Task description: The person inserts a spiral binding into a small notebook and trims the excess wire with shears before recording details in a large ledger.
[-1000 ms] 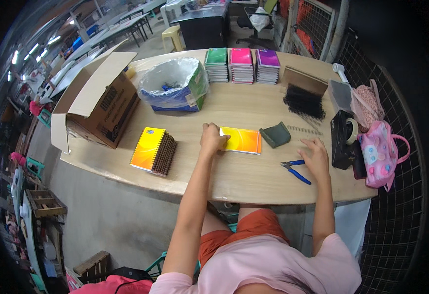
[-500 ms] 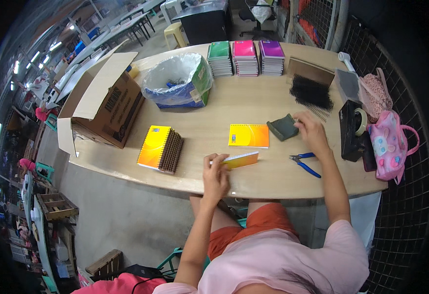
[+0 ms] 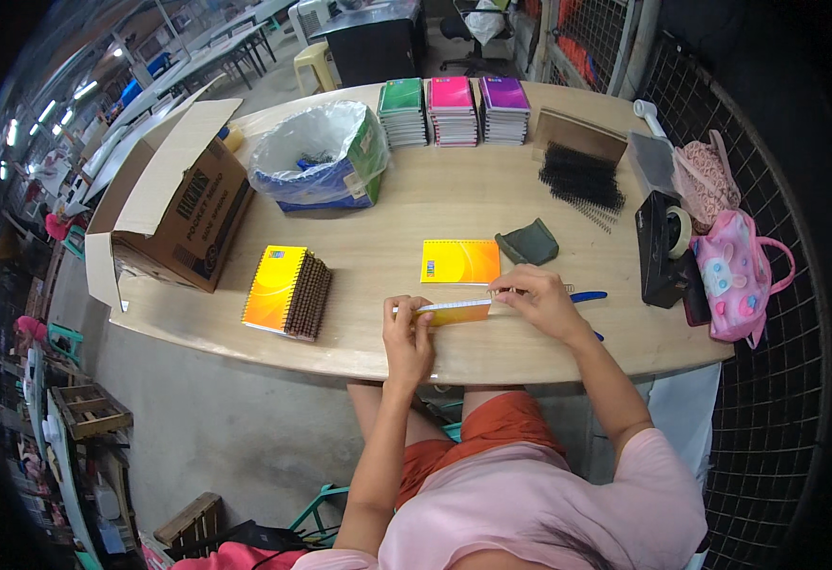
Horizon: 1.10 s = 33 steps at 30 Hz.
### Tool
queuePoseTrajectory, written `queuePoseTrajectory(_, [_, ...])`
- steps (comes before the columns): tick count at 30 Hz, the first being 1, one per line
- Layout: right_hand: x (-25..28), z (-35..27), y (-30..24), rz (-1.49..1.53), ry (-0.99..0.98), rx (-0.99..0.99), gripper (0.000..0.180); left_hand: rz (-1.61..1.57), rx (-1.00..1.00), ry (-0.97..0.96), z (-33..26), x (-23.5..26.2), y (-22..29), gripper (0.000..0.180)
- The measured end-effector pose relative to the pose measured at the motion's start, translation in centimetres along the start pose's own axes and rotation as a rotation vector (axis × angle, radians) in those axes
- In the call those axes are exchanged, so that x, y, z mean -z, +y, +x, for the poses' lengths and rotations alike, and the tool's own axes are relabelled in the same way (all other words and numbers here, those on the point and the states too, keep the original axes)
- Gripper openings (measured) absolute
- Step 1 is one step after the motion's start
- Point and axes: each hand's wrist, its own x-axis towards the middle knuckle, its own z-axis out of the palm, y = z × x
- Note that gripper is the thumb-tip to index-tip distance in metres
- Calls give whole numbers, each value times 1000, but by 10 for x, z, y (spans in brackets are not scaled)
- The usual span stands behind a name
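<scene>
My left hand grips a small yellow-orange notebook, tilted so that its white page edge faces up. At the notebook's right end, the fingers of my right hand pinch a thin spiral binding coil; one end shows past the hand and the rest is mostly covered. Just beyond lies another yellow notebook with a row of holes along its far edge. A dark green cloth pouch rests to its right. Blue-handled pliers lie partly hidden beneath my right hand and forearm.
A stack of yellow spiral notebooks stands left, by an open carton and a plastic-lined box. Green, pink and purple notebook stacks stand behind. Black coils, a tape dispenser and a pink bag are right.
My right hand has come from the green pouch, down and left, to the notebook's end, bringing a coil. The pouch shows flatter. My left hand still holds the notebook.
</scene>
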Motion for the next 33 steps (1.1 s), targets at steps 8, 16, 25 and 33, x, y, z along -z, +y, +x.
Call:
queuePoseTrajectory(8, [6, 1, 2, 193, -238, -2, 16, 71, -28, 8, -1, 0, 2, 12])
queuePoseTrajectory(16, [0, -4, -4, -5, -189, 33, 18, 49, 0, 50, -4, -4, 0, 13])
queuePoseTrajectory(25, [-5, -3, -1, -137, -131, 77, 23, 72, -27, 38, -3, -5, 2, 13])
queuePoseTrajectory(33, [-11, 1, -11, -273, -99, 135, 23, 47, -8, 30, -3, -4, 7, 12])
